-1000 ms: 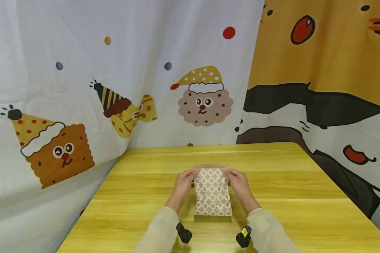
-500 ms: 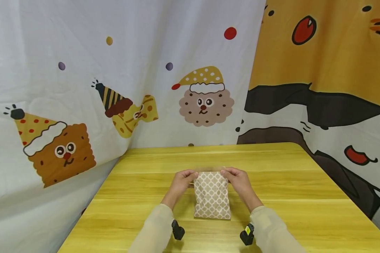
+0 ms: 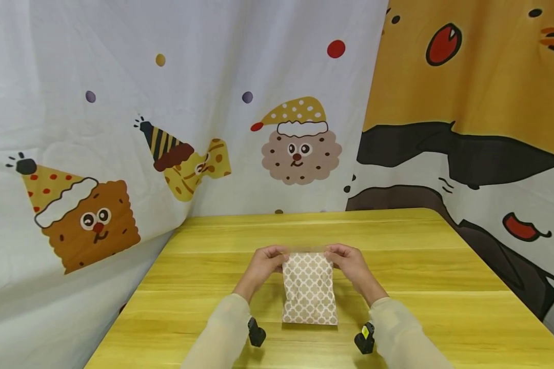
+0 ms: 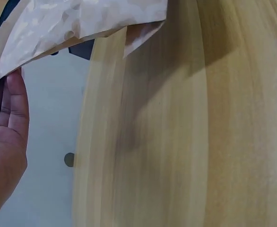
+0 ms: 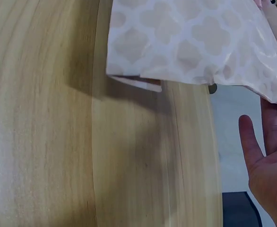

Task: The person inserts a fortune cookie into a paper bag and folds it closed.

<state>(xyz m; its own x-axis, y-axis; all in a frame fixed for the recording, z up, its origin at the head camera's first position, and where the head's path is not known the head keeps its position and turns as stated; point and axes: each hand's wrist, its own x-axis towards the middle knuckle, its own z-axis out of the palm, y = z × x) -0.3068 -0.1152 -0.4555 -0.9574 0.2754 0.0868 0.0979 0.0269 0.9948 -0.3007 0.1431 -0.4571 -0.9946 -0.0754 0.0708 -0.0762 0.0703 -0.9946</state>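
Observation:
A small paper bag [image 3: 309, 289], beige with a white lattice pattern, faces me upright in the head view, its lower edge close over the table. My left hand [image 3: 265, 260] pinches its upper left corner between thumb and fingers. At the upper right corner, my right hand [image 3: 349, 262] grips it the same way. A thin blurred strip shows along the top between the hands. In the left wrist view the bag [image 4: 96, 19] has a creased side, and a flap hangs from its bottom corner. The right wrist view shows the bag [image 5: 190, 42] with the little finger of that hand extended.
The yellow wood-grain table [image 3: 203, 312] spreads beneath both forearms. White cloth with cartoon biscuits [image 3: 300, 159] hangs behind and on the left; another printed cloth [image 3: 415, 87] hangs on the right. Black wrist cameras [image 3: 256, 332] sit below the cuffs.
The bag has come slightly down and toward me, and the brown strip above its patterned front has narrowed. Both forearms have spread a little outward, with the corners still held.

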